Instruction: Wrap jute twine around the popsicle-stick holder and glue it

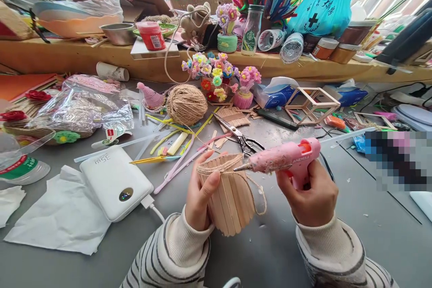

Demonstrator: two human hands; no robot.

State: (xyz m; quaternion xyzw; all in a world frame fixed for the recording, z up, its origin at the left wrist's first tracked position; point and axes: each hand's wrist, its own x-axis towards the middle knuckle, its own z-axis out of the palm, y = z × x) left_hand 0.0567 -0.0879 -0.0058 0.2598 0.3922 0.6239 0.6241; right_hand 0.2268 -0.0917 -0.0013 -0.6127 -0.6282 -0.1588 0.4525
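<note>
My left hand (200, 193) is wrapped round the side of a cup made of upright craft sticks (231, 202), tilted a little above the grey table. Twine (221, 165) runs round the cup's rim, and a loose end hangs in a loop down its right side. My left thumb presses near the twine at the rim. In my right hand (312, 193) is a pink hot glue gun (286, 159), gripped by its handle. Its metal nozzle points left and is at the cup's rim by the twine; whether it touches I cannot tell.
Behind the cup lie scissors (238, 137), loose craft sticks (232, 117) and a ball of twine (187, 104). A white power bank (116, 184) with a cable sits at left beside white tissue (60, 216). A stick frame (313, 105) stands back right, below a crowded wooden ledge (145, 65).
</note>
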